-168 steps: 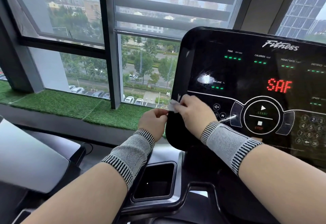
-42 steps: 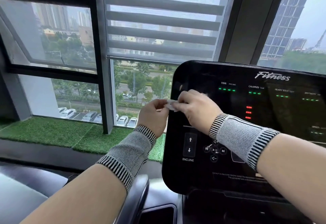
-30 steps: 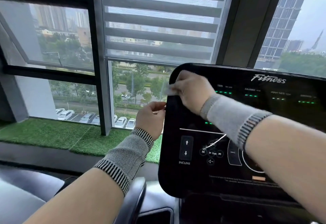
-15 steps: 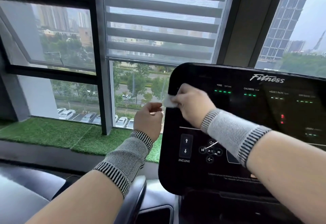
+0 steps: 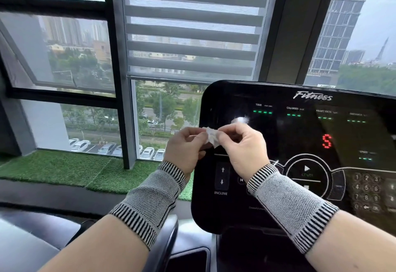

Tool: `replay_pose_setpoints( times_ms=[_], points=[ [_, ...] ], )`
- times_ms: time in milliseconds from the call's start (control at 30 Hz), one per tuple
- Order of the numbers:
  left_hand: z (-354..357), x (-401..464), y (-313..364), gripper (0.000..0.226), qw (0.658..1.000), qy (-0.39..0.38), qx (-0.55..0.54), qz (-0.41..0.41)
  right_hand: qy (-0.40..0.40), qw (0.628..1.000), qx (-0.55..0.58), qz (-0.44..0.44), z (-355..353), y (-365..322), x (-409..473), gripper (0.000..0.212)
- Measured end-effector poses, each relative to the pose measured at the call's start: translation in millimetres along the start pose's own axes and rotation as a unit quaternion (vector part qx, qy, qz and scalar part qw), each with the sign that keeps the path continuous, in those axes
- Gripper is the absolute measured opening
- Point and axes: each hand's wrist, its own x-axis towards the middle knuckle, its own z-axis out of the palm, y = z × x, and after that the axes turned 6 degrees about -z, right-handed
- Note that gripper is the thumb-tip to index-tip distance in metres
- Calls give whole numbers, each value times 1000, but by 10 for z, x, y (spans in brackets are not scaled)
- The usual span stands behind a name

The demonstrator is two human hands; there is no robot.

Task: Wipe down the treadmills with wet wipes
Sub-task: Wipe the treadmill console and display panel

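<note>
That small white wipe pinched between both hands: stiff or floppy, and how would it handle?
Probably floppy: the wet wipe is crumpled and folds between the left hand and right hand. Likely very light, since fingertip pinches alone hold it. Its small bunched shape may need spreading before it covers much of the console.

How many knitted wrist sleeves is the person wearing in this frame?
2. One wrist sleeve is on the left forearm, below the left hand; the other wrist sleeve is on the right forearm, in front of the treadmill console. Neither is hidden.
</note>
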Motion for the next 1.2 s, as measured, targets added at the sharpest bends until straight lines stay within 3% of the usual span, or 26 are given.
replay_pose_setpoints(
  times_ms=[167, 267, 333, 400, 500, 567, 633, 767, 833, 967, 1133, 1200],
  points=[
    [85, -52, 19, 29, 999, -36, -2, -24, -16, 999, 31, 30, 16, -14, -53, 10],
    [61, -2, 2, 29, 993, 3, 107, 51, -19, 999, -30, 8, -41, -25, 77, 3],
    [37, 73, 0, 22, 959, 53, 247, 130, -15, 996, -85, -24, -70, -59, 244, 6],
    [3, 166, 30, 30, 910, 100, 363, 177, -14, 983, -162, -85, -64, -124, 443, 13],
    [-50, 296, 58, 45, 833, 107, 499, 215, -34, 948, -255, -186, -2, -210, 677, 18],
    [-65, 338, 27, 52, 791, 97, 562, 220, -69, 919, -319, -222, 57, -164, 773, 22],
    [-78, 355, -8, 56, 776, 95, 582, 225, -101, 888, -379, -239, 112, -93, 795, 25],
    [-116, 387, -69, 57, 783, 92, 570, 229, -161, 860, -418, -243, 116, -19, 662, 22],
    [-115, 390, -101, 57, 792, 90, 559, 229, -181, 864, -396, -252, 64, -61, 598, 25],
    [-91, 414, -134, 55, 807, 86, 535, 235, -133, 880, -395, -230, 33, -230, 799, 28],
    [-108, 422, -146, 52, 825, 81, 509, 230, -201, 837, -440, -257, 67, -109, 674, 27],
    [-129, 346, -166, 47, 848, 84, 464, 240, -165, 866, -396, -258, -4, 0, 486, 22]
  ],
)
